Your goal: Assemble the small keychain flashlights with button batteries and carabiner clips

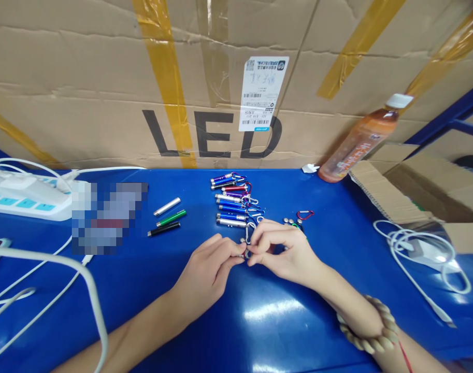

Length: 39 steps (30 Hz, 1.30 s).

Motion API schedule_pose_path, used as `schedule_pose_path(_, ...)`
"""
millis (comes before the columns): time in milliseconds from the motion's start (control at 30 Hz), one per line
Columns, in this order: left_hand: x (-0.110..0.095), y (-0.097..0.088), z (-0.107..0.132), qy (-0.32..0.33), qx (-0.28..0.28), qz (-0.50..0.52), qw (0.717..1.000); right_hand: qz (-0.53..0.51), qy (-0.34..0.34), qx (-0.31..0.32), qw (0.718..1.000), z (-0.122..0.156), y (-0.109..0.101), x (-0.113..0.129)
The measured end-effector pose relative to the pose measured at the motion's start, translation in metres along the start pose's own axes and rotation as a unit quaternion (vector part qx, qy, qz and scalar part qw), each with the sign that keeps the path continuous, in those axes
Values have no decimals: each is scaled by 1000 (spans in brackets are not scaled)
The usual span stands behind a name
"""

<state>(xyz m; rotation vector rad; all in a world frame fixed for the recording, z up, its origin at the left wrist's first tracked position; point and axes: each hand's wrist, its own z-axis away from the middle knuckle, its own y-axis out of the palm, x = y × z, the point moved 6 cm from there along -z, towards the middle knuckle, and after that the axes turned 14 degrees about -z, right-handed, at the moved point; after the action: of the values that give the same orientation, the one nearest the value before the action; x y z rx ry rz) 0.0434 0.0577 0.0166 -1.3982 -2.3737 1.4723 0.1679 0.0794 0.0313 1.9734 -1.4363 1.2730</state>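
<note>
My left hand (209,272) and my right hand (285,248) meet at the middle of the blue table (259,316), fingers pinched together on a small silver keychain flashlight (245,249) with a clip ring. Most of it is hidden by my fingertips. Just beyond my hands lies a row of several finished keychain flashlights (234,202) in blue, purple, red and silver with carabiner clips. Three loose tubes, silver (167,206), green (171,218) and black (163,229), lie to the left. A red carabiner (305,214) and small button cells (288,221) lie by my right hand.
A large cardboard box marked LED (216,88) walls the back. A white power strip (26,197) and cables sit at the left. An orange drink bottle (356,142) leans at the back right, beside an open carton (418,191) and a white charger cable (423,248).
</note>
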Motion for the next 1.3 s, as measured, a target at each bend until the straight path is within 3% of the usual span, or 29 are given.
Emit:
schedule_pose_path(167, -1, -5, 1, 36, -39, -45, 998, -67, 121, -62, 988, 3, 1, -12)
schedule_pose_path(300, -3, -9, 1, 57, -70, -83, 992, -144, 245, -78, 956, 11, 5, -24)
schedule_pose_path(467, 0, -7, -1, 12, -34, -36, 999, -182, 313, -86, 928, 14, 7, -33)
schedule_pose_path(567, 2, -5, -3, -34, 7, -15, 999, -89, 263, -83, 957, 8, 0, -24)
schedule_pose_path(667, 4, -5, -6, -72, 22, -3, 997, 27, 141, -84, 986, 0, -10, -6)
schedule_pose_path(833, 5, -4, -7, -84, 41, 20, 995, 50, 5, -24, 998, -3, -10, 10)
schedule_pose_path(1000, 2, 1, -5, -76, 84, 46, 993, -24, 17, 18, 999, 1, -8, 2)
schedule_pose_path(1100, 2, 3, -2, -75, 95, 46, 992, -17, 15, 26, 999, 2, -7, 0)
schedule_pose_path(1300, 2, 0, 1, -70, 49, 50, 995, -22, 13, -29, 999, 0, -1, 1)
